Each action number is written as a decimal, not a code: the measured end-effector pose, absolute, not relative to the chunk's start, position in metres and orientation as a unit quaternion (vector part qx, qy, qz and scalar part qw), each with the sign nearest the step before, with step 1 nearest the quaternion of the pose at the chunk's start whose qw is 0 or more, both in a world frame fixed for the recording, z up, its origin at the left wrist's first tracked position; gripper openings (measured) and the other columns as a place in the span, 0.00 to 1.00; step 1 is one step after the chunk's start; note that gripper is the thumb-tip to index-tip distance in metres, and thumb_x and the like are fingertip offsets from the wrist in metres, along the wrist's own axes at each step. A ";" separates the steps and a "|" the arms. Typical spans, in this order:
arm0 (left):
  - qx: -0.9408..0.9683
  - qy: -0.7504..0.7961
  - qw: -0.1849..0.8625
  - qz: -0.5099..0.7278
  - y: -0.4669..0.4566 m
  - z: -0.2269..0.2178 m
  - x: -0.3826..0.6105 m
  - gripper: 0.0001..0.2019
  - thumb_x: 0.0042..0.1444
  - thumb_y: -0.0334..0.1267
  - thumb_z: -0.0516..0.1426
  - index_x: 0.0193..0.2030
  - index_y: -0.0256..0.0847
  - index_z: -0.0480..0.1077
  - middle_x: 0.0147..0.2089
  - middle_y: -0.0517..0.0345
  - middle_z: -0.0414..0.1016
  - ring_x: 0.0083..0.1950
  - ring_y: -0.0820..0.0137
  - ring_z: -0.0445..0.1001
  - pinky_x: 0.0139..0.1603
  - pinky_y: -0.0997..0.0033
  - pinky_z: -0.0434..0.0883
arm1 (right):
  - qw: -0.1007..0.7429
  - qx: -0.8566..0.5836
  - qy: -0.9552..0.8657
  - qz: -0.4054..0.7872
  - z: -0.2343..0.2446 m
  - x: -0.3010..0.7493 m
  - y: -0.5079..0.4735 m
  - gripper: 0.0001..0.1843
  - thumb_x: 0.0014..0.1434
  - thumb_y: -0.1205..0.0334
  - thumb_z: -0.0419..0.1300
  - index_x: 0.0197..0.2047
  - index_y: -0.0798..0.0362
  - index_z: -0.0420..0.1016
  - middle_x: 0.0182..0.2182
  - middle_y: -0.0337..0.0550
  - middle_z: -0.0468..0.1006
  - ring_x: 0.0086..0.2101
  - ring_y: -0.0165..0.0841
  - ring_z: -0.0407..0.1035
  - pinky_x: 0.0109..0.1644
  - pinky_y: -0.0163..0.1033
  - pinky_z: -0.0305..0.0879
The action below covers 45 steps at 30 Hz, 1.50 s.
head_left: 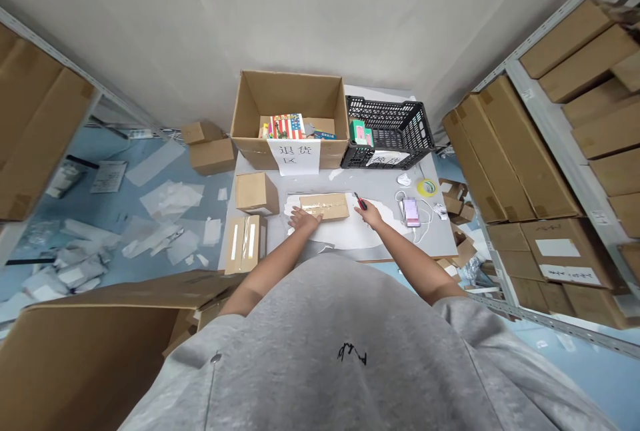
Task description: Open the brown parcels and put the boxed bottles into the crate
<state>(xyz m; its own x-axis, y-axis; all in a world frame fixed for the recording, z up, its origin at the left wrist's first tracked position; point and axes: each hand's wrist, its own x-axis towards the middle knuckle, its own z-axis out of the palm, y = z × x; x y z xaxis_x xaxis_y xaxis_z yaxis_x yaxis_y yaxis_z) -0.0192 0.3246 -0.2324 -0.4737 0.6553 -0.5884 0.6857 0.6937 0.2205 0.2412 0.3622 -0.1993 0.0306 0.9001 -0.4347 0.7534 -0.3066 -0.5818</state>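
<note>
A small taped cardboard box (327, 207) lies on white paper (350, 234) near the front of the table. My left hand (304, 219) is open, its spread fingers resting at the left end of this box. To the right of the box, my right hand (370, 213) is closed around a red and black utility knife (361, 202). The knife's tip points up and left, apart from the box.
At the back stand an open cardboard box (245, 151) holding books and a black crate (425, 131) with green packs. Two closed boxes (255, 192) sit at left. A phone (411, 212), cables and a tape roll (427, 187) lie at right. Loaded shelves flank the table.
</note>
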 end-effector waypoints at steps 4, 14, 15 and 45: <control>0.544 0.804 0.233 0.055 0.327 -0.226 -0.013 0.56 0.54 0.51 0.64 0.82 0.34 0.41 0.84 0.34 0.38 0.84 0.45 0.33 0.80 0.38 0.37 | 0.166 -0.719 -0.480 0.474 -0.222 0.207 0.364 0.17 0.62 0.57 0.68 0.52 0.52 0.75 0.31 0.36 0.76 0.20 0.25 0.65 0.24 0.31 0.66; 0.736 0.616 0.277 0.039 0.369 -0.224 0.002 0.33 0.70 0.56 0.52 0.79 0.52 0.57 0.76 0.48 0.63 0.77 0.51 0.56 0.80 0.51 0.46 | 0.205 -0.735 -0.373 0.528 -0.240 0.198 0.365 0.21 0.55 0.57 0.76 0.44 0.51 0.71 0.25 0.30 0.69 0.20 0.24 0.61 0.21 0.29 0.64; 0.731 0.617 0.289 0.032 0.371 -0.223 0.002 0.33 0.71 0.57 0.51 0.79 0.55 0.56 0.75 0.49 0.64 0.76 0.52 0.56 0.79 0.51 0.48 | 0.197 -0.736 -0.378 0.526 -0.238 0.197 0.365 0.21 0.55 0.56 0.75 0.45 0.51 0.71 0.26 0.31 0.70 0.20 0.24 0.62 0.22 0.29 0.66; 0.726 0.617 0.303 -0.003 0.371 -0.224 0.006 0.34 0.72 0.58 0.46 0.81 0.51 0.52 0.74 0.40 0.63 0.76 0.47 0.54 0.77 0.49 0.47 | 0.176 -0.709 -0.347 0.588 -0.210 0.178 0.323 0.09 0.78 0.54 0.49 0.46 0.48 0.63 0.14 0.27 0.68 0.13 0.31 0.69 0.18 0.30 0.66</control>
